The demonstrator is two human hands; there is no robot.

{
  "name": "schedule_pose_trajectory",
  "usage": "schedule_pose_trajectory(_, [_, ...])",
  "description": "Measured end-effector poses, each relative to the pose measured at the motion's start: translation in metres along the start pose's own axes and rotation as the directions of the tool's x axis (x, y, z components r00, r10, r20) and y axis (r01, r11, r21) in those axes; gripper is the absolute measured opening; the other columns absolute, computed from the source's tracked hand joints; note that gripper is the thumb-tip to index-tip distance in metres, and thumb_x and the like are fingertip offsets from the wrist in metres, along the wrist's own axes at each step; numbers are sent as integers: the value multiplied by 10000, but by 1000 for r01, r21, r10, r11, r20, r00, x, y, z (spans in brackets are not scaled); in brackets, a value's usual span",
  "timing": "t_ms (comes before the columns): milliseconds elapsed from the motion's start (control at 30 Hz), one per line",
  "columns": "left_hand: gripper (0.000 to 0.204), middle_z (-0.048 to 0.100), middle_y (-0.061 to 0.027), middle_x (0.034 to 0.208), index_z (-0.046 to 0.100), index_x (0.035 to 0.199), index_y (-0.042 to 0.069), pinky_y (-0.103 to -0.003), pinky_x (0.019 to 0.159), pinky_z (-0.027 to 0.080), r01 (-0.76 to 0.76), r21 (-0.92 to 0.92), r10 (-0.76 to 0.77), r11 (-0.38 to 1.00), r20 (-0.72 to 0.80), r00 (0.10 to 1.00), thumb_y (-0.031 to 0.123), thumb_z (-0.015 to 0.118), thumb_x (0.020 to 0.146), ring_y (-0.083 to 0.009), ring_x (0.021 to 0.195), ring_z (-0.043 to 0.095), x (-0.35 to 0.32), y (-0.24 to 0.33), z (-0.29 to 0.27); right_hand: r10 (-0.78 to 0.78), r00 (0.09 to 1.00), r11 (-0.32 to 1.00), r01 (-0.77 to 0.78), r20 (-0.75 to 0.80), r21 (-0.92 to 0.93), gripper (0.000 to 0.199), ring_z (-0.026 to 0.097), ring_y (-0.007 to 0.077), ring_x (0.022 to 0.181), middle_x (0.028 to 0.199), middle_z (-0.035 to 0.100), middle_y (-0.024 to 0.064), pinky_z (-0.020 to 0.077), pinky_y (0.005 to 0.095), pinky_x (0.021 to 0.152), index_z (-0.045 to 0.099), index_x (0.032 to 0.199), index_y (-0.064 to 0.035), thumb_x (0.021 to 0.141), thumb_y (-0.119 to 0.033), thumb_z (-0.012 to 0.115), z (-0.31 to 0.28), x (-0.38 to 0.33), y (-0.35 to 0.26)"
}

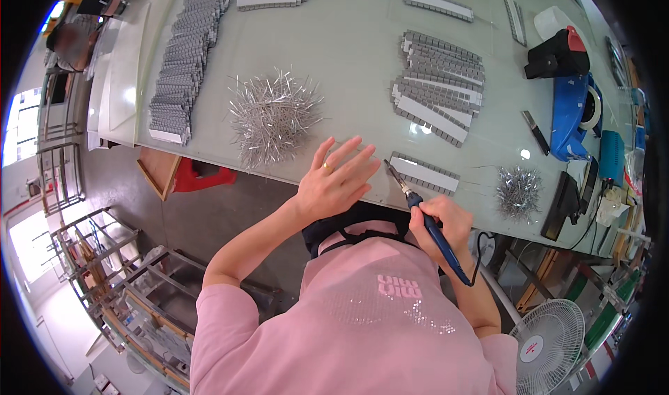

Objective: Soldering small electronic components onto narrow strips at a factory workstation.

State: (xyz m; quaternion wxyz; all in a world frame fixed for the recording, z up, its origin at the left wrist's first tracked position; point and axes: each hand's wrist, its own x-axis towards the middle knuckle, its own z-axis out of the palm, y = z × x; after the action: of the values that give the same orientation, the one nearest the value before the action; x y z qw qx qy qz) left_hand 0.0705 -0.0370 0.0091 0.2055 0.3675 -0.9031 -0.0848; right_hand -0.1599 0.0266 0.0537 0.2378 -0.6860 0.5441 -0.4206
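In my right hand (446,224) is a blue soldering iron (439,240), gripped by its handle with the cord trailing down. Its metal tip points up and left, at the left end of a grey, notched strip with a white face (424,174) near the table's front edge. I cannot tell whether the tip touches the strip. My left hand (338,175) hovers at the table edge just left of that tip, fingers spread and nothing held. Beyond it lies a heap of short silvery wire pieces (275,120). A smaller wire bundle (518,191) sits right of the strip.
Grey strips are stacked in a long row (187,60) at left and a pile (440,85) further back. On the right are a blue tape dispenser (573,120), a black-and-red tool (559,55) and a cutter knife (536,133). A white fan (550,343) stands below the table.
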Motion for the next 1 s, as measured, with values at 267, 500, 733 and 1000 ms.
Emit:
schedule_pose_trajectory(267, [421,587,-28,1232,681,1111,149,-497,1061,315,-219,-136,203,966,-119,972,399,702,772,-223,1175,541,-1,38,13,376,881,847,-203,-286,491,162,655,185,656,849,588,112,518,249,595,528,964,16,842,-4,631,-14,-31,25])
schedule_pose_trajectory(500, [837,367,-111,1459,429,1386,69,-525,1093,255,-55,-134,82,990,209,974,504,708,728,-305,1370,300,39,64,21,448,775,874,-277,-445,398,151,639,164,665,804,619,114,517,251,631,505,956,1,892,-95,601,-56,-51,38])
schedule_pose_trajectory(733, [883,356,-119,1470,401,1401,44,-519,1092,250,-114,33,102,993,256,961,608,619,757,-311,1385,270,40,68,32,513,705,849,-333,-490,410,124,620,160,654,758,620,97,492,252,632,522,947,-8,909,-108,584,-57,-70,37])
schedule_pose_trajectory(1000, [761,407,-95,1432,470,1349,57,-509,1071,286,-135,29,126,990,214,969,529,648,780,-295,1364,308,35,71,34,520,690,845,-329,-504,421,109,617,153,653,764,620,92,492,245,636,529,949,-15,906,-101,580,-59,-70,38])
